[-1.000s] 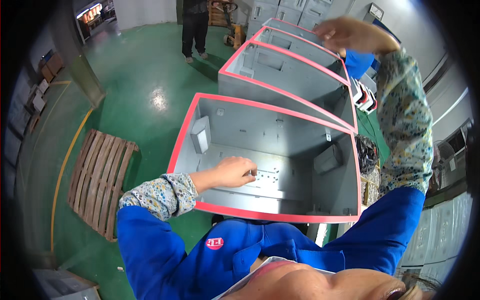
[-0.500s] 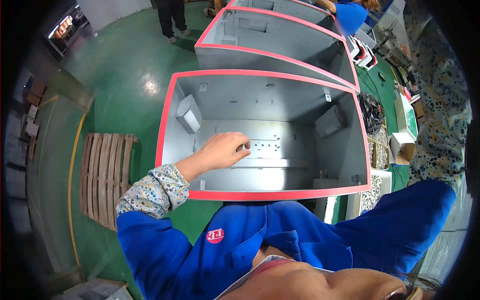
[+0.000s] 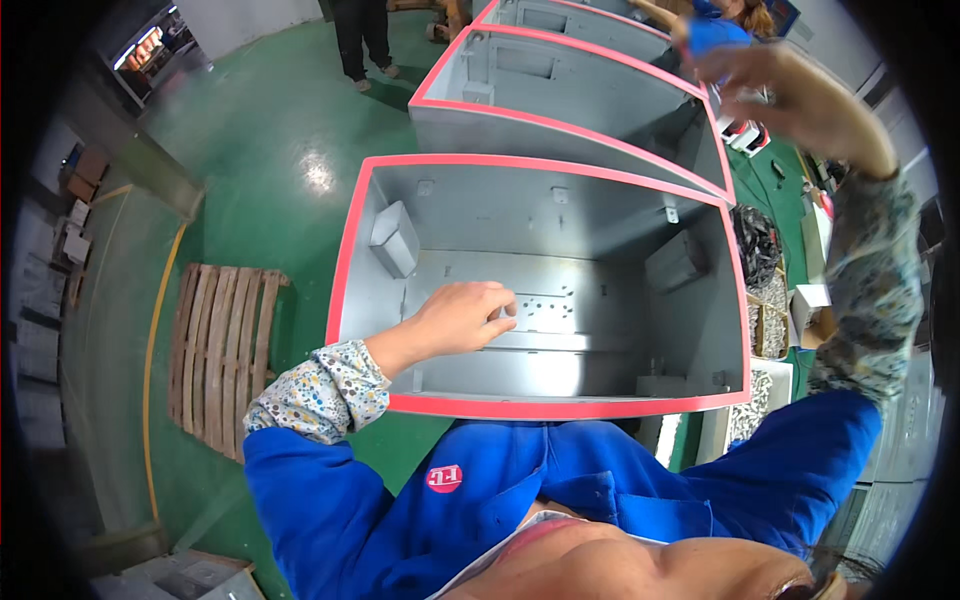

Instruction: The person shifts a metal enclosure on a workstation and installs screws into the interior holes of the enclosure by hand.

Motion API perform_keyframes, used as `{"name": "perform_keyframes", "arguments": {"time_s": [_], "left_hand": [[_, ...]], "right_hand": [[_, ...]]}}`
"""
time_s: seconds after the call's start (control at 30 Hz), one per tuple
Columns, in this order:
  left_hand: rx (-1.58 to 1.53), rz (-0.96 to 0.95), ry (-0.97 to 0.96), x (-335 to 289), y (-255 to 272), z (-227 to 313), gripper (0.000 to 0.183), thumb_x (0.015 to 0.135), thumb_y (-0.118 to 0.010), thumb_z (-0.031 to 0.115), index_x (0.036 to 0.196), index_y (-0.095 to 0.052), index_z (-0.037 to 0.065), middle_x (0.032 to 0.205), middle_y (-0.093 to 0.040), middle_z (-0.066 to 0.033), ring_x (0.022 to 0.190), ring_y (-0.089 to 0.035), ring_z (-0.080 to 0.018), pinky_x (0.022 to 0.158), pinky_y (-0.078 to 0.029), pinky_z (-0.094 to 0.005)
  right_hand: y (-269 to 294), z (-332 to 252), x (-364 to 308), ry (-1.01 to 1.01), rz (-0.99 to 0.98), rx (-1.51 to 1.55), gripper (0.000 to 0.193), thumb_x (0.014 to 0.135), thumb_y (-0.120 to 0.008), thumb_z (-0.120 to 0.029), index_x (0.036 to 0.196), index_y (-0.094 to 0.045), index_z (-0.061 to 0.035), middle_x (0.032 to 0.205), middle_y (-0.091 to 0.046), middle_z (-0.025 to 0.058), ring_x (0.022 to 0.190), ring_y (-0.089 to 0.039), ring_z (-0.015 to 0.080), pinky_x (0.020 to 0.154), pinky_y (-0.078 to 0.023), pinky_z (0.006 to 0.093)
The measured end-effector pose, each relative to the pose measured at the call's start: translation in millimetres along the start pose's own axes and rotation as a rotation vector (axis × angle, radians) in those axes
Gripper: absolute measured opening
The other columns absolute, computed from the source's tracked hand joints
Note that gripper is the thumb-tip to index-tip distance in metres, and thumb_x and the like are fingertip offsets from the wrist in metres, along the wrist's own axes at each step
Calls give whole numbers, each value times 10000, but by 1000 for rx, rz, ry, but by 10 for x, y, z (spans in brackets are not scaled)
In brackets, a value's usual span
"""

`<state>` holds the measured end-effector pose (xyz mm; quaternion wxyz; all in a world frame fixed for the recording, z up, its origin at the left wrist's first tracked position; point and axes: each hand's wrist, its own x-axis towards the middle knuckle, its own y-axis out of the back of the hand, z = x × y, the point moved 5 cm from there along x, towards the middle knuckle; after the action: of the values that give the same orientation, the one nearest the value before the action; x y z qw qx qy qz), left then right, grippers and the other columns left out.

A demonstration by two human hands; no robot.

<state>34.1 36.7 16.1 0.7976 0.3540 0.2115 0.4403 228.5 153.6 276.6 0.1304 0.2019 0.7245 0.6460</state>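
Observation:
In front of me lies an open grey metal cabinet [image 3: 560, 410] with a pinkish-red rim. My left hand [image 3: 465, 315] is over its inside, fingers curled toward the thumb; what they hold, if anything, is hidden. Beside those fingertips, several small dark spots [image 3: 550, 305] mark the cabinet's back panel. Angled grey boxes [image 3: 395, 240] are fixed to the inner side walls. My right hand [image 3: 790, 95] is raised at the upper right, outside the cabinet, its fingers smeared by motion.
More red-rimmed cabinets [image 3: 560, 125] stand beyond. A co-worker in blue [image 3: 715, 35] is at the far right; another person's dark-trousered legs [image 3: 360, 40] show behind. Trays of small parts [image 3: 768, 315] and a black plastic bag [image 3: 757, 240] sit to the right. A wooden pallet [image 3: 222, 350] lies left.
My right hand has come into view, raised at the upper right. The left hand stays over the cabinet, still curled. The whole view has shifted slightly.

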Motion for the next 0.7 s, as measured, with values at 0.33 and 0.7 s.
{"name": "perform_keyframes", "arguments": {"time_s": [0.33,0.7], "left_hand": [[6,-61,28,-72,-94,-48,177,760,-553,227,842,-579,72,799,-595,-79,725,-587,-247,632,-449,-380],[36,-95,55,-39,-101,-77,224,771,-554,248,913,-590,79,800,-598,-61,656,-576,-201,609,-443,-346]], "right_hand": [[-1223,-240,-434,-78,-389,-104,405,748,-612,-274,1074,-527,-48,964,-575,148,894,-550,313,755,-446,378],[-2000,-74,-696,-77,-462,185,443,781,-585,-286,1146,-490,-54,981,-560,167,864,-556,325,757,-448,381]]}}
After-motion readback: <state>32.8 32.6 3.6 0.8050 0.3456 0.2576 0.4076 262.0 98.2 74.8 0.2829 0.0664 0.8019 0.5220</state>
